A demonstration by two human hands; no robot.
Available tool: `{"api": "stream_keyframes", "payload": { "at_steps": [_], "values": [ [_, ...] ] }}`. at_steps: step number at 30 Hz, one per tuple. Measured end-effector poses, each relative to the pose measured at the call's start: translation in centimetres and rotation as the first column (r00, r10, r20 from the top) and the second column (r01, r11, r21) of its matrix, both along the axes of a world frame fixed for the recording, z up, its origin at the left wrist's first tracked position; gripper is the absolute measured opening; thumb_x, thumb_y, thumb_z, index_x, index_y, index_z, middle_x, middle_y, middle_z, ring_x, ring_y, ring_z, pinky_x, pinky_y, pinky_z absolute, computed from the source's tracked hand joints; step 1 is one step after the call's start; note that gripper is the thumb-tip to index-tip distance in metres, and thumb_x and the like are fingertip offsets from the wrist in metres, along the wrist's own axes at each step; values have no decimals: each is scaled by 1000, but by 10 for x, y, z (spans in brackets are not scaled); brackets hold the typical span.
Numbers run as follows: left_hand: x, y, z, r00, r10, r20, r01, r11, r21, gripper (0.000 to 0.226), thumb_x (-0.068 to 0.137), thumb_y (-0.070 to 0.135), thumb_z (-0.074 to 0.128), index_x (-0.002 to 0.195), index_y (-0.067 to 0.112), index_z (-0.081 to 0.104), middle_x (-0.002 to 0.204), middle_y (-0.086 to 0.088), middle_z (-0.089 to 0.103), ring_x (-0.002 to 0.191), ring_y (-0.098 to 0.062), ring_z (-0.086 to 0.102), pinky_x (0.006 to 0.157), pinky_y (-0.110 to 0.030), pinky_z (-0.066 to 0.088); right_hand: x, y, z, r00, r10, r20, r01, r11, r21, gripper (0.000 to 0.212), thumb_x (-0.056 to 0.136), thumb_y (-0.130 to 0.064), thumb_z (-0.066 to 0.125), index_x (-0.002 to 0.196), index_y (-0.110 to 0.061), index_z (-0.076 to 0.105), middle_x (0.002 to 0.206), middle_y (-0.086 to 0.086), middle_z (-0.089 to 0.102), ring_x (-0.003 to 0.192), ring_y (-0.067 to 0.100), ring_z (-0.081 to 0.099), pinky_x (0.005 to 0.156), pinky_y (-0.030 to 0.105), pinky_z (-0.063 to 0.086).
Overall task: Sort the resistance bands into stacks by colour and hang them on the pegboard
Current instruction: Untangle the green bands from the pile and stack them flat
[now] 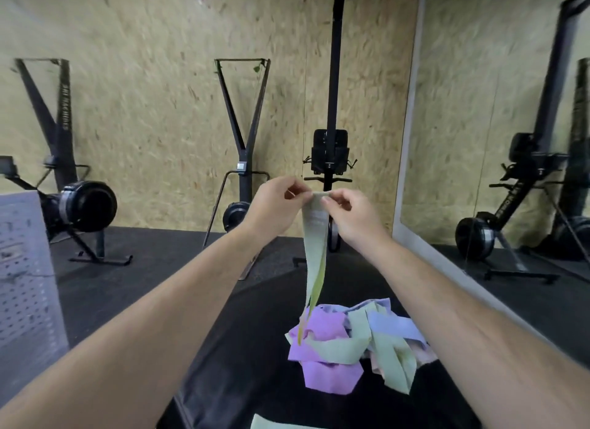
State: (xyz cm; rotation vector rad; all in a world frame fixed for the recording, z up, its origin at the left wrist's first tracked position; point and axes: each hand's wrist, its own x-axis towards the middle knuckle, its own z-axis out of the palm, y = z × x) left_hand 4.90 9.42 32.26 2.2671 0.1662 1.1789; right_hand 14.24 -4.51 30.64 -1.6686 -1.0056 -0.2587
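A pale green resistance band (pixel 315 237) hangs from my two raised hands, its lower end reaching the pile. My left hand (pixel 277 205) pinches its top edge from the left, and my right hand (pixel 348 214) pinches it from the right. Below them a tangled pile of bands (pixel 354 342) in green, purple, blue and pink lies on a black surface (pixel 249 348). Another green band (pixel 274 424) shows at the bottom edge. The grey pegboard (pixel 24 269) stands at the far left.
Upright rowing machines (pixel 242 160) lean against a chipboard wall behind. Another rower (pixel 79 205) stands at the left by the pegboard. A large mirror (pixel 498 141) fills the right side. The floor is black rubber.
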Motion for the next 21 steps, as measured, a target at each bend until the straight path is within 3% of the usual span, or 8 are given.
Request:
{"api": "stream_keyframes", "payload": {
  "at_steps": [6, 9, 12, 16, 18, 21],
  "values": [
    [-51, -34, -15, 990, -79, -115, 83, 996, 29, 7, 92, 38, 67, 88, 34, 64, 79, 13, 65, 69, -1, 56, 61, -15, 44, -39, -33, -18, 994, 98, -52, -100, 995, -29, 17, 103, -27, 57, 103, -19, 72, 88, -2, 76, 85, 14, 70, 79, 33, 53],
    [-72, -53, -39, 987, -116, -114, 117, 993, 3, 9, 91, 32, 71, 84, 31, 66, 70, 15, 63, 59, 3, 52, 58, -12, 40, -59, -50, -46, 985, 143, -95, -145, 989, -14, 15, 103, -21, 58, 102, -16, 73, 89, 5, 77, 81, 17, 69, 78, 37, 53],
    [-89, -68, -75, 981, -147, -126, 136, 987, -86, 8, 92, 27, 70, 85, 24, 67, 72, 9, 65, 62, -5, 55, 59, -20, 44, -77, -65, -86, 956, 194, -218, -201, 979, -12, 14, 103, -21, 58, 107, -13, 70, 96, 10, 77, 91, 31, 71, 85, 46, 56],
    [-106, -73, -140, 975, -127, -181, 89, 975, -205, 9, 94, 27, 66, 88, 21, 66, 76, 6, 66, 66, -7, 56, 63, -29, 50, -97, -79, -156, 880, 251, -403, -322, 939, -119, 18, 103, -26, 60, 105, -9, 68, 92, 12, 76, 81, 19, 67, 78, 46, 55],
    [-112, -72, -175, 964, -115, -239, 54, 967, -248, 10, 94, 26, 66, 87, 20, 64, 74, 8, 65, 60, -3, 55, 61, -26, 48, -101, -83, -186, 895, 199, -400, -306, 925, -225, 20, 102, -31, 61, 97, -14, 69, 81, 1, 72, 75, 11, 61, 72, 36, 48],
    [-117, -69, -217, 944, -185, -273, 62, 914, -402, 6, 93, 25, 67, 93, 20, 64, 81, -3, 68, 66, -12, 60, 61, -36, 55, -102, -82, -213, 911, 142, -386, -280, 902, -328, 23, 101, -30, 63, 92, -9, 67, 73, -2, 64, 68, 9, 53, 69, 30, 41]
  ]
}}
